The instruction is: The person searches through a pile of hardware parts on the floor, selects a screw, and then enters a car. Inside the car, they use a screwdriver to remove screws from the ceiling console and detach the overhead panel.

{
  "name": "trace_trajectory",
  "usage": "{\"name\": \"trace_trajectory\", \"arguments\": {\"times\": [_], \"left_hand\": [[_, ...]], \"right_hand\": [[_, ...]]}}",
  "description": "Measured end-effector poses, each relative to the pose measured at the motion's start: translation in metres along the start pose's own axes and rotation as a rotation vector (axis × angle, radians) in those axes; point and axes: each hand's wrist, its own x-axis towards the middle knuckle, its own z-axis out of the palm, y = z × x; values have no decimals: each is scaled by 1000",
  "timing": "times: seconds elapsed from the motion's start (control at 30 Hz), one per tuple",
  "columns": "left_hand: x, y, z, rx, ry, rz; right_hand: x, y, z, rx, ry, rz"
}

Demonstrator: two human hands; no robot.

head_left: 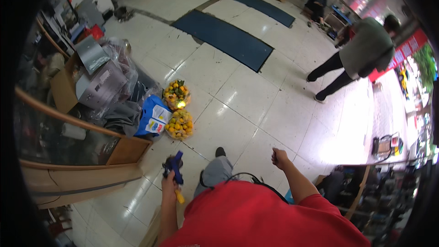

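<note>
1. Head view: the wooden counter (82, 185) spreads across your ten o'clock, and two dark blue panels (224, 39) lie at twelve.
2. At your eleven, two bags of orange fruit (179, 126) sit on the tiled floor (228, 126), apart from both hands.
3. Your blue-and-yellow tool (177, 164) is close by at ten o'clock, off the floor. Having it in hand looks done; it touches nothing else, so any use of it seems left.
4. Your left hand (169, 184) is wrapped round the tool; your right hand (280, 158), at one o'clock, is curled closed, nothing visible inside.
</note>
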Motion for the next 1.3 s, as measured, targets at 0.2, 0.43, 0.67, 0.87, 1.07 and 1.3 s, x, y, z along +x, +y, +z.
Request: {"name": "trace_trajectory", "arguments": {"times": [0.2,0.43,0.67,0.87,1.07,1.3], "left_hand": [[110,202,176,76,-106,90],[295,375,362,97,-179,170],[391,551,444,-121,42,211],[554,692,464,-387,257,282],[732,905,488,-327,324,205],[894,1186,521,-363,255,314]], "right_hand": [[65,-85,-68,-37,284,135],[198,-270,17,21,328,377],[344,-710,315,-475,54,-82],[479,-1002,618,-1071,-11,-664],[524,-1098,848,-1109,-333,-578],[597,-1167,1035,-732,-222,83]]}}
